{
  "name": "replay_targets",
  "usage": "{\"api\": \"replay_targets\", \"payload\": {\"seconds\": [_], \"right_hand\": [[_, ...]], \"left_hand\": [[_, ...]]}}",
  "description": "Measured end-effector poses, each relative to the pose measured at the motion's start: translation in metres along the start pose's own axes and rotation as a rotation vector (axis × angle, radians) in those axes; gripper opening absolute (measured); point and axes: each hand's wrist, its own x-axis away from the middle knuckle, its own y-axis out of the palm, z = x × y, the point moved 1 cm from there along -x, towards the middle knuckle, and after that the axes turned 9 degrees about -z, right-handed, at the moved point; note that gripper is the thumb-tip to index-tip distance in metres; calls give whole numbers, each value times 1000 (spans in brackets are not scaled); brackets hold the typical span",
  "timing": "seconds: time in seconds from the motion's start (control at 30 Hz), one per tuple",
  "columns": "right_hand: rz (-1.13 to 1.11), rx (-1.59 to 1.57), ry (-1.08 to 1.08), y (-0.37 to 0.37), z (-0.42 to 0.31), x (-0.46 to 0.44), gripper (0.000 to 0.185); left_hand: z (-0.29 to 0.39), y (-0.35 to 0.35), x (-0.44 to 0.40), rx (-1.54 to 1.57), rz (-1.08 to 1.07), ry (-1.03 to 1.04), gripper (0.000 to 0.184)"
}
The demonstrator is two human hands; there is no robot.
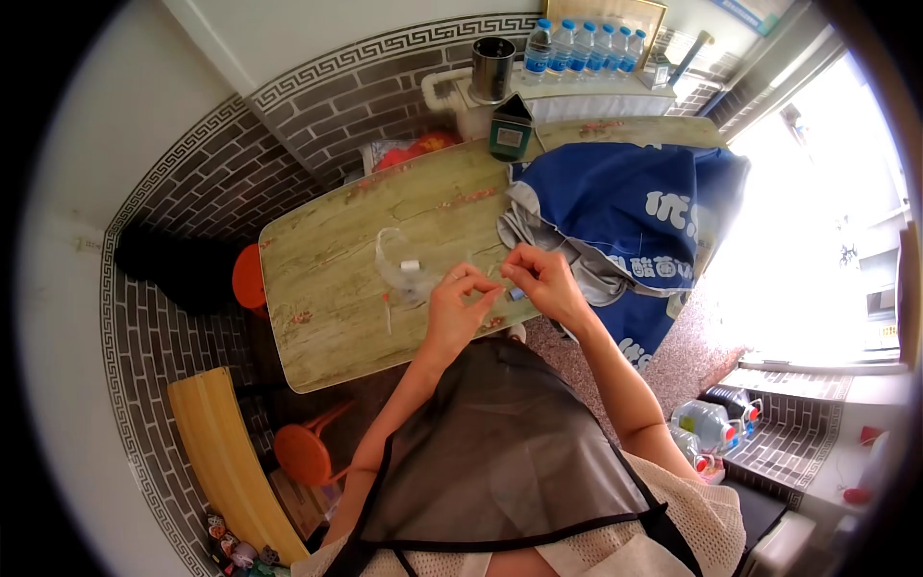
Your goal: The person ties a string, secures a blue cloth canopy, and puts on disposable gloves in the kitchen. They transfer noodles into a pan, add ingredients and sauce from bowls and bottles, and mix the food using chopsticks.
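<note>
Over the front of the table, my left hand [458,310] and my right hand [543,286] are raised close together, thumb and forefinger pinched on each. What they hold, if anything, is too small to make out. A small blue item [516,293] shows just below my right hand. To the left of my hands lie a clear plastic wrapper [387,252], a small white block [411,265] and a thin stick with a red tip [388,314]. On the right, a blue cloth [606,197] with white lettering and a grey underside drapes over the table edge.
The patterned table [336,240] has a dark green box [511,128] at its back edge. Behind stand a metal canister [492,72] and several water bottles [584,46]. Orange stools [303,454] and a wooden bench [226,462] are at left, large jugs [707,423] at lower right.
</note>
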Motion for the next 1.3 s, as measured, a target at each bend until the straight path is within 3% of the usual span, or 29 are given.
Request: {"api": "replay_targets", "payload": {"seconds": [0.5, 0.77, 0.9, 1.0, 1.07, 1.1, 1.17, 1.3], "right_hand": [[32, -73, 41, 5, 15, 2, 12], [0, -103, 125, 19, 21, 9, 12], [1, -147, 100, 28, 22, 10, 11], [12, -116, 117, 26, 20, 10, 12], [19, -117, 82, 22, 21, 9, 12], [19, -116, 82, 20, 21, 9, 12], [34, -73, 57, 16, 21, 8, 12], [28, -13, 91, 6, 29, 5, 12]], "left_hand": [[-25, -1, -4, 111, -14, -119, 10], [-24, -8, -7, 955, 23, -451, 9], [-48, -8, -5, 1129, -11, -433, 10], [-52, -8, -5, 1022, 17, -310, 14], [-47, -8, -4, 484, 3, -240, 11], [-47, -7, -4, 484, 4, -239, 11], [-45, -6, -4, 100, -77, -122, 15], [-45, -6, -2, 10, -92, -152, 15]]}}
